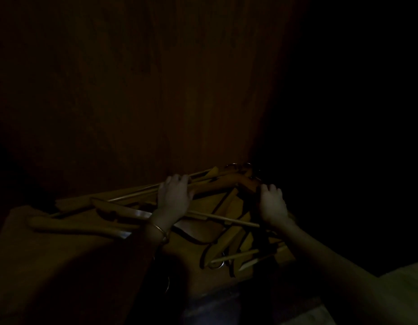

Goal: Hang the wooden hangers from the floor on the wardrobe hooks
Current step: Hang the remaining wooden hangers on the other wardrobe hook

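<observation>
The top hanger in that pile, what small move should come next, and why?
Probably lift the top hanger clear of the pile of wooden hangers. The left hand and right hand both grasp it, yet it rests tangled among the others.

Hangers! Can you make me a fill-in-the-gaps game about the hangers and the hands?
The hangers are made of ____.
The thin bangle sits on the ____ wrist.
Both hands, left hand and right hand, reach into the ____ of hangers.

Missing words: wood; left; pile
</observation>
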